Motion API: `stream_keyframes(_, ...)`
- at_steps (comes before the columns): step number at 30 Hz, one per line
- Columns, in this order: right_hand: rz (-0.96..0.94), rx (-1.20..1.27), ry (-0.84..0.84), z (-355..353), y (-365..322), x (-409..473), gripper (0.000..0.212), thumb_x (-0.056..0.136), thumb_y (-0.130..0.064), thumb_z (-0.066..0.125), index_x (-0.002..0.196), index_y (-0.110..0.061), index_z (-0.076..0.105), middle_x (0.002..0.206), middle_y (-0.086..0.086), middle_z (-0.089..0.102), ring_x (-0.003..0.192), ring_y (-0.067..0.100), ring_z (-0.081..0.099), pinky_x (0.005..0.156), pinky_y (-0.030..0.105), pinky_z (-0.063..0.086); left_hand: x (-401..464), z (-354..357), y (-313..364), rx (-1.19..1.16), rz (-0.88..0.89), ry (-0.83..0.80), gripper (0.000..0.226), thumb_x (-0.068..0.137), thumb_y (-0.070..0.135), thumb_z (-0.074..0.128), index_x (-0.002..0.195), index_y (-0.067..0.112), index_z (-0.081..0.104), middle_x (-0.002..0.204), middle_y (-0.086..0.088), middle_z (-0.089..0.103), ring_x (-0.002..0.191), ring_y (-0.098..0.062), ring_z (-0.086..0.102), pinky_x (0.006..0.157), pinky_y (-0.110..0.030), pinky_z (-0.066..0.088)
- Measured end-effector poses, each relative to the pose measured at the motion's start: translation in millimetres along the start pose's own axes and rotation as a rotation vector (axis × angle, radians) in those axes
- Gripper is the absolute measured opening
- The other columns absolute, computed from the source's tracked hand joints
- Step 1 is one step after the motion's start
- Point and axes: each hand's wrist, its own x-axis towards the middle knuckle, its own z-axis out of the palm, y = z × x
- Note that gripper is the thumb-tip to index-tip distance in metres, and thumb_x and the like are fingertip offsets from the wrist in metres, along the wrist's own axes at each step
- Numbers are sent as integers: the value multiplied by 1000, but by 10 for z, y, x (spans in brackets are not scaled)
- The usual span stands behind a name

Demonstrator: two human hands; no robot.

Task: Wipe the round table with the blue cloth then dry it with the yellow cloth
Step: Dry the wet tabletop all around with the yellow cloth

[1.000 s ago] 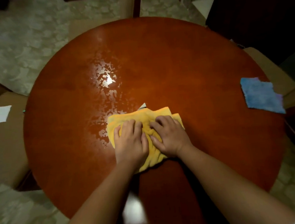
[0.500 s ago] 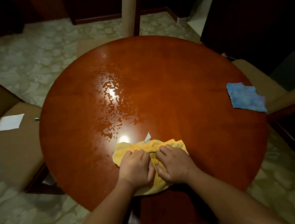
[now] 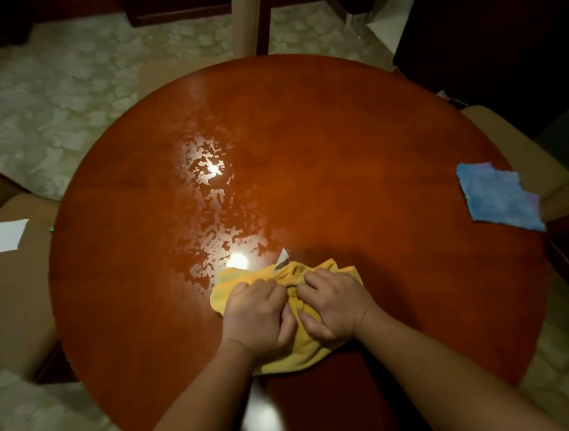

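While both hands bunch the yellow cloth (image 3: pixel 289 349) on the round desk (image 3: pixel 356 147), left hand (image 3: pixel 256 317) grip curled into it, right hand (image 3: pixel 337 305) likewise, blue cloth (image 3: pixel 498 196) lying apart at right edge.

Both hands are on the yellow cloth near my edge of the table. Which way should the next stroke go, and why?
Probably push forward and slightly left. The left hand and right hand grip the bunched yellow cloth at the near side of the round table, while a patch of wet film glistens just beyond it. The blue cloth lies aside at the right edge.
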Motion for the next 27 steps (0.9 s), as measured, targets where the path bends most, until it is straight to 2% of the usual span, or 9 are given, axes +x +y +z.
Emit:
stream_keyframes(4,24,-14,29,29,297,331,38,77,-43,42,79,-9,60,75,9,56,64,28,57,45,29,43,390,-17,-135,27,-52,26,23,76,30,41,60,15,45,56,-2,45,49,-24,41,51,-30,26)
stream_keyframes(9,83,-88,94,69,385,446,42,79,-44,38,75,-9,61,72,8,57,62,28,57,44,26,39,563,19,-205,126,-59,25,24,77,28,39,59,13,46,55,-5,48,50,-27,46,50,-31,29)
stream_keyframes(14,208,-129,107,39,73,139,41,78,-43,38,78,-9,61,72,8,56,61,28,55,44,26,37,307,-3,-20,144,-76,-3,29,76,29,38,57,11,51,53,-7,51,47,-27,47,48,-32,32)
stream_keyframes(23,260,-165,29,-174,-671,-806,36,76,-47,40,76,-17,59,71,1,56,61,20,55,45,23,38,-549,-104,598,129,55,-76,22,71,31,43,57,16,52,53,-2,50,46,-24,48,46,-30,36)
stream_keyframes(27,237,-190,-3,-185,-709,-884,38,77,-47,39,76,-16,60,71,2,56,61,21,55,43,26,40,-637,-128,680,142,31,-89,22,70,31,43,57,16,52,52,-2,50,46,-23,48,46,-30,37)
